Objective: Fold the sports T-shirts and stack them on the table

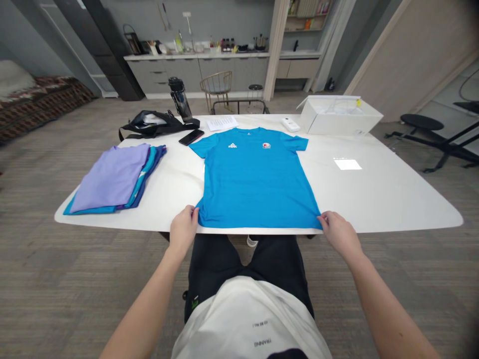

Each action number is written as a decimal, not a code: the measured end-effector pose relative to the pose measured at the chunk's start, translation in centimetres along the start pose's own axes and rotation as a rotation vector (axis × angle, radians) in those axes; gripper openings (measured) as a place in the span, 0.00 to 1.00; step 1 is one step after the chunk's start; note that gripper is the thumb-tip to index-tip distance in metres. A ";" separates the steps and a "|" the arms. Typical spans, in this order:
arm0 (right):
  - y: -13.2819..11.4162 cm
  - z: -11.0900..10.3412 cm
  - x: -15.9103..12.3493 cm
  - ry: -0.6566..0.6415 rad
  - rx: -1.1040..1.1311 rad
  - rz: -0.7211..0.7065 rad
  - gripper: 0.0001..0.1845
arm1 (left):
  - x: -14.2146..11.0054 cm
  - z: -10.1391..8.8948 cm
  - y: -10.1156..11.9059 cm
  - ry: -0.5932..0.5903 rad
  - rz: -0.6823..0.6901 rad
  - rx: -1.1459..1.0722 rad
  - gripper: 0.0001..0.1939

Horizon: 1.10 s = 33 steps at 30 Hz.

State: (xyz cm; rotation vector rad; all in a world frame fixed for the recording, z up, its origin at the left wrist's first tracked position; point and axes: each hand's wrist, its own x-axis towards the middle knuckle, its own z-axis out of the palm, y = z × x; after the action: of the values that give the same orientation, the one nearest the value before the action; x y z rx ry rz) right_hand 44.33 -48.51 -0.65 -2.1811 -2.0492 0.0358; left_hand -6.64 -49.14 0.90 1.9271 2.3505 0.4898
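Observation:
A bright blue T-shirt lies spread flat, front up, on the white table, with its hem at the near edge. My left hand pinches the hem's left corner. My right hand pinches the hem's right corner. Both hands sit at the table's front edge, fingers closed on the cloth.
A stack of folded shirts, lilac on top, lies at the left. At the back are a black bag, a dark bottle, a phone, a paper sheet, a small white device and an open white box.

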 end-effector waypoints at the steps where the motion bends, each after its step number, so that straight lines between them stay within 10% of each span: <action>1: 0.2 -0.1 0.1 0.003 0.004 -0.009 0.18 | -0.1 -0.2 -0.3 0.002 -0.084 -0.092 0.18; 8: 1.6 -0.1 -0.6 -0.047 0.116 0.089 0.15 | -3.4 -1.1 -1.1 -0.135 -0.212 -0.032 0.16; 15: 0.6 -2.0 -0.4 -0.039 0.058 0.131 0.23 | -2.6 -1.8 2.0 0.127 0.187 0.148 0.20; 21: 0.3 -1.2 0.0 -0.113 0.127 0.133 0.25 | 1.3 2.5 4.3 -0.087 0.607 -0.146 0.19; 26: 1.3 -2.0 -0.2 -0.178 0.463 0.154 0.16 | 2.5 3.5 6.9 -0.165 0.722 -0.161 0.21; 33: 0.9 -6.0 0.2 -0.360 1.162 0.352 0.29 | 1.5 2.1 10.6 -0.276 0.839 -0.199 0.20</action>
State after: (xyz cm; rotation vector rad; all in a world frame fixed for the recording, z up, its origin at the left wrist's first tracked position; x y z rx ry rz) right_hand 45.97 -48.89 5.20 -1.7089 -1.1386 1.3416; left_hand 3.55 -45.49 2.16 2.5930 1.2034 0.4243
